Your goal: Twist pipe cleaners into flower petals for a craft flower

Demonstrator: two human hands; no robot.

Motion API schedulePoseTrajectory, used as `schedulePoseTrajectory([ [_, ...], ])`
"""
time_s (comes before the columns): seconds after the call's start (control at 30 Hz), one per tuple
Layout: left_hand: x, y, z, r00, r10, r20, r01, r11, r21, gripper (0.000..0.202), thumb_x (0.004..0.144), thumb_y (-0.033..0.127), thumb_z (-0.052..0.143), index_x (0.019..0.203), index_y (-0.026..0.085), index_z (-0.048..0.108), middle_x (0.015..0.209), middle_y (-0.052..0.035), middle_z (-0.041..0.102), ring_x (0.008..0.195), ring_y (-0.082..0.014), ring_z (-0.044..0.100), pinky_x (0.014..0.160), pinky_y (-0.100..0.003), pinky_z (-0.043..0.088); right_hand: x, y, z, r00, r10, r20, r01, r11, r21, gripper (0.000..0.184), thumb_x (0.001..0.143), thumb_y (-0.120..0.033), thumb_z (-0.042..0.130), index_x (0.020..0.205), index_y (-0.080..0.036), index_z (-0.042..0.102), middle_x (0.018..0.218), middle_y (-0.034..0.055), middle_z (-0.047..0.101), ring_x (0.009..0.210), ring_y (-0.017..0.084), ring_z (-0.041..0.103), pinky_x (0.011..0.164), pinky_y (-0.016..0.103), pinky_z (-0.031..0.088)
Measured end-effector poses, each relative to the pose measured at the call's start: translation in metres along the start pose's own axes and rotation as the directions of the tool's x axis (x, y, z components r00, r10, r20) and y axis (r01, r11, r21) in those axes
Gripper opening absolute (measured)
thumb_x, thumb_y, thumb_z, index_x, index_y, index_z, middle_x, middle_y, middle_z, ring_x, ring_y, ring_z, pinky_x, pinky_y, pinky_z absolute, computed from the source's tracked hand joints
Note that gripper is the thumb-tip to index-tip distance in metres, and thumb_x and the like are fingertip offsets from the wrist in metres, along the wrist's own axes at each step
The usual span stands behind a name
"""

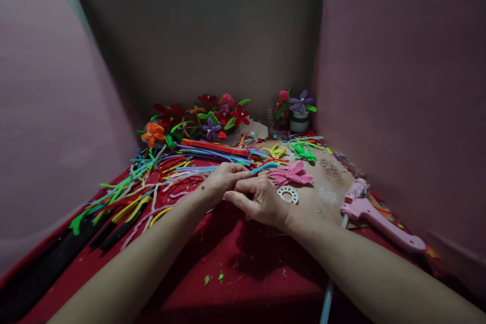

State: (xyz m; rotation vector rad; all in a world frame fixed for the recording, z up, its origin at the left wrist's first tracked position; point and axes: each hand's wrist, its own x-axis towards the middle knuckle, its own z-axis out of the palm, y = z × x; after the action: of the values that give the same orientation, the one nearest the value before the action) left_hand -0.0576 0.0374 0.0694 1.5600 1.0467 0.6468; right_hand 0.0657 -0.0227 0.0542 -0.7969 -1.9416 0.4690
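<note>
A light blue pipe cleaner (266, 167), bent into a narrow loop, sticks out to the right from the fingertips of my left hand (227, 178), which pinches it. Just in front, my right hand (261, 201) is closed, with its fingers curled and its thumb pointing left. The two hands meet at the fingers, and whatever lies inside the right one is hidden. Pink bent pipe cleaners (291, 174) lie right beyond the right hand. Next to its wrist is a white ring with holes (287, 194).
A pink glue gun (379, 215) with a long glue stick (327, 298) lies at right. Black-and-yellow pliers (127, 220) and many loose pipe cleaners (212, 152) cover the left. Pipe-cleaner flowers (211, 128) and a potted purple flower (301, 104) stand behind. Pink side walls flank the red cloth (212, 253).
</note>
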Motion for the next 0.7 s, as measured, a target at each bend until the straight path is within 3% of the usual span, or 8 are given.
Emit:
schedulePoseTrajectory([
  [0.23,0.039,0.020,0.021,0.997,0.012,0.072,-0.012,1.000,0.008,0.028,0.068,0.041,0.064,0.069,0.014,0.056,0.047,0.0042,0.050,0.037,-0.0058,0.040,0.039,-0.019,0.028,-0.001,0.001,0.002,1.000,-0.010,-0.024,0.008,0.997,-0.073,0.045,0.080,-0.040,0.052,0.044,-0.017,0.037,0.043,-0.0050,0.032,0.046,0.007,0.026,0.051,0.025,0.023],
  [0.33,0.050,0.019,0.023,0.994,0.105,0.027,-0.108,0.981,0.160,0.027,0.074,0.042,0.057,0.077,0.015,0.060,0.050,0.0025,0.055,0.041,-0.0084,0.046,0.041,-0.020,0.032,-0.001,0.006,0.004,1.000,0.000,0.001,0.000,0.997,-0.078,0.044,0.081,-0.042,0.051,0.046,-0.017,0.041,0.044,-0.0047,0.035,0.046,0.007,0.027,0.050,0.025,0.023],
  [0.47,0.051,0.014,0.010,0.962,0.240,-0.133,-0.162,0.887,0.431,0.025,0.073,0.037,0.056,0.070,0.013,0.064,0.050,0.0010,0.056,0.045,-0.0100,0.049,0.045,-0.021,0.035,0.000,0.010,0.004,0.999,-0.001,0.034,0.004,0.995,-0.099,0.042,0.080,-0.040,0.053,0.047,-0.016,0.044,0.045,-0.0041,0.040,0.046,0.007,0.029,0.050,0.024,0.022],
  [0.7,0.031,0.005,-0.018,0.918,0.327,-0.224,-0.142,0.798,0.585,0.013,0.064,0.025,0.059,0.068,0.016,0.068,0.063,-0.0013,0.065,0.062,-0.0148,0.056,0.061,-0.024,0.040,-0.001,0.008,0.005,0.994,-0.020,0.105,0.026,0.998,-0.054,0.038,0.079,-0.033,0.054,0.047,-0.017,0.042,0.046,-0.0043,0.038,0.048,0.007,0.030,0.049,0.023,0.022],
])
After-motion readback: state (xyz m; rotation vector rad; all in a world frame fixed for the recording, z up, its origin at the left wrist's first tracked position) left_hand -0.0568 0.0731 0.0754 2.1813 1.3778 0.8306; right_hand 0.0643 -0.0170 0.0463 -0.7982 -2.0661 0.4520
